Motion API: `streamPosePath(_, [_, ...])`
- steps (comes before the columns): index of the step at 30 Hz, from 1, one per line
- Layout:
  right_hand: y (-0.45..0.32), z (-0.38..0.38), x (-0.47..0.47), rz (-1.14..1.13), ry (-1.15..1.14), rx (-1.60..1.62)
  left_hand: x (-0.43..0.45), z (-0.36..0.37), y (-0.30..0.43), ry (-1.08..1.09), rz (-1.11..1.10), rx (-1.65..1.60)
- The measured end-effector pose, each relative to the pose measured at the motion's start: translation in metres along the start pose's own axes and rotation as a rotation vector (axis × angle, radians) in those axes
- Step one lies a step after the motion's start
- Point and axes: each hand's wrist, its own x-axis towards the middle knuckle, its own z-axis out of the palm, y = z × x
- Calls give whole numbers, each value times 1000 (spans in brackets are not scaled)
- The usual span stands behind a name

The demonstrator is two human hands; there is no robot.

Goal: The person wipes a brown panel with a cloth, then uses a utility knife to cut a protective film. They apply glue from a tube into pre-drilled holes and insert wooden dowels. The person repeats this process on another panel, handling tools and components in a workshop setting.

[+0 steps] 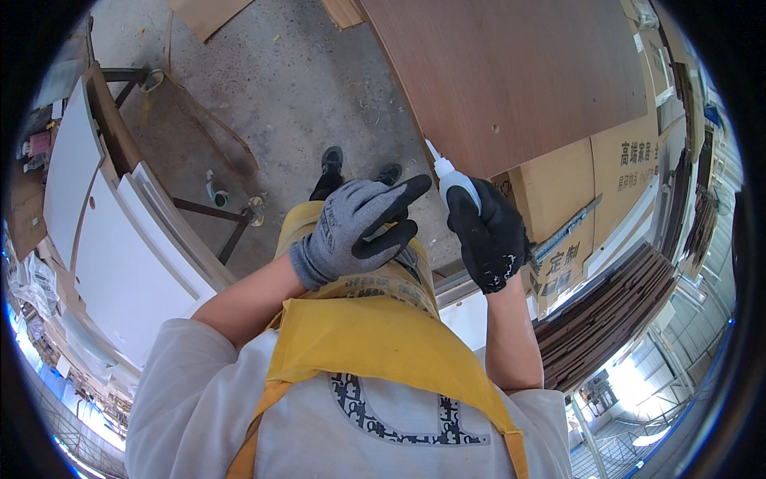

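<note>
My right hand [488,233], in a black glove, grips a pale squeeze bottle [458,182] whose tapered nozzle points up and away from me. The nozzle tip shows beside the near edge of a brown wood-grain panel [526,78]; whether it touches cannot be told. A small hole or mark shows in the panel's face. My left hand [365,224] wears a grey knit glove with black-coated fingers. It hovers over my yellow apron [383,341], thumb and forefinger apart, and I see nothing held in it.
Printed cardboard boxes [562,161] lie under and beside the panel, with a metal drawer slide [568,227] on them. Dark boards [610,317] are stacked at right. White panels [125,233] rest on a metal frame [206,206] at left. Tape rolls [220,197] lie on the concrete floor [287,78].
</note>
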Motion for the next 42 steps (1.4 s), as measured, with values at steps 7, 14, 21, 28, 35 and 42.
streamPosePath(7, [2, 1, -3, -15, 47, 15, -3, -1, -1, -1, 2, -8])
streamPosePath(14, [0, 0, -7, -19, 56, 39, -6, -1, 0, -10, -2, -14])
streamPosePath(21, [-2, -2, -11, 35, 48, 24, -9, -1, -1, -2, 13, -8])
streamPosePath(28, [2, -3, -16, 34, 38, -42, -12, 2, -5, 31, 41, -35])
streamPosePath(35, [6, -3, -21, 37, 50, -116, -10, -1, 0, 27, 21, -1])
streamPosePath(42, [1, -6, -25, 51, 43, -79, -10, 0, 0, 39, 35, -1])
